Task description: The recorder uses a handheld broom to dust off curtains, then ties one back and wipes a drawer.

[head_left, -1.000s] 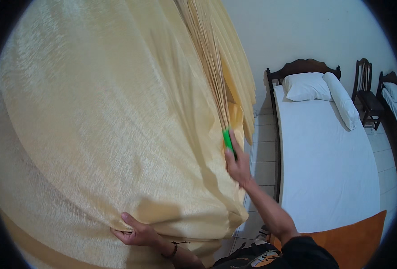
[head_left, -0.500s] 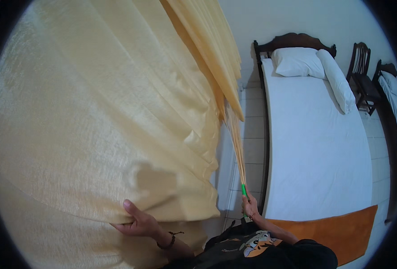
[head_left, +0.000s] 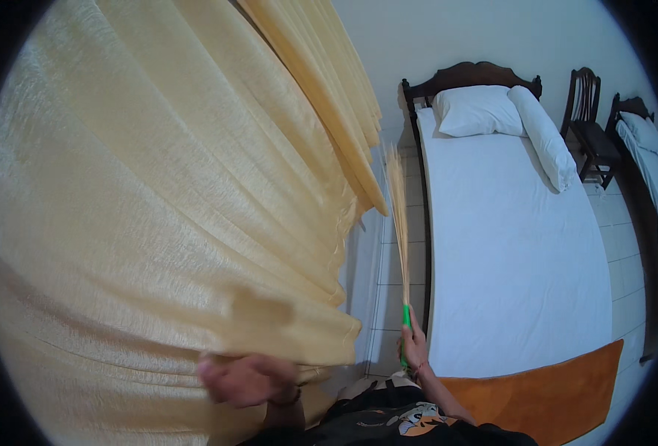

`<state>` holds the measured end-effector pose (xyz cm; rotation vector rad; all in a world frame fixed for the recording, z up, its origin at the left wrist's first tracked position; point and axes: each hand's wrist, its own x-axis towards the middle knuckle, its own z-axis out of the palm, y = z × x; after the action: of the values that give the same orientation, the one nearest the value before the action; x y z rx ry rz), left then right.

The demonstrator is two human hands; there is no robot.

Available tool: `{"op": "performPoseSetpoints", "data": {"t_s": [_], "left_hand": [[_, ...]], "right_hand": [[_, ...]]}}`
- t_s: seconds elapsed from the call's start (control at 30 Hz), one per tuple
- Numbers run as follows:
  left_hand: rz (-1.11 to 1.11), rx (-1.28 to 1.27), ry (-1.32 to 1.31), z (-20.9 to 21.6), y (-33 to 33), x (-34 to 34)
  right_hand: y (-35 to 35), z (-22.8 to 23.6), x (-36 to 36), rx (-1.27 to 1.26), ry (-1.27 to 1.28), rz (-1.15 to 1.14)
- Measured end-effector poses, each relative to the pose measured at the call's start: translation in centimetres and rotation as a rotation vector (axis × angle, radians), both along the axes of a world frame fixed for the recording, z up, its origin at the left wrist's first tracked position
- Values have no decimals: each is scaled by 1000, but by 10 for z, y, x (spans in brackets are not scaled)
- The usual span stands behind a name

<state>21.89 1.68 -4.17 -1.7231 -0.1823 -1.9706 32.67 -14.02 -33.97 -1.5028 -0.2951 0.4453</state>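
My right hand is wrapped round the green handle of a stick broom. The broom's pale bristles point away from me, between the curtain and the bed. My left hand is smeared by motion in front of the lower part of a shiny yellow curtain. Its fingers are too blurred to read, and I cannot tell whether they touch the cloth. The curtain hangs in folds over the whole left side.
To the right stands a bed with a white sheet, a pillow, a bolster and an orange-brown cloth across its foot. Beyond it are a dark wooden chair and a second bed. A narrow strip of tiled floor runs beside the curtain.
My left hand has come off the curtain's fold edge it gripped, and the cloth has dropped into looser folds. The broom's bristles have come out from behind the curtain.
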Motion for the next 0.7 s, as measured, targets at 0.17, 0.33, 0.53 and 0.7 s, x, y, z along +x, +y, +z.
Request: {"op": "performPoseSetpoints", "data": {"t_s": [0.17,0.33,0.53,0.7], "left_hand": [[-569,-503,615,-10,-1,70],[-756,-1129,505,-29,58,155],[-679,-1155,526,-43,157,278],[-584,-1228,592,-39,207,376]], "right_hand": [[9,91,58,171,284,152],[5,94,51,176,348,262],[3,85,17,167,427,326],[-9,73,25,96,375,349]]}}
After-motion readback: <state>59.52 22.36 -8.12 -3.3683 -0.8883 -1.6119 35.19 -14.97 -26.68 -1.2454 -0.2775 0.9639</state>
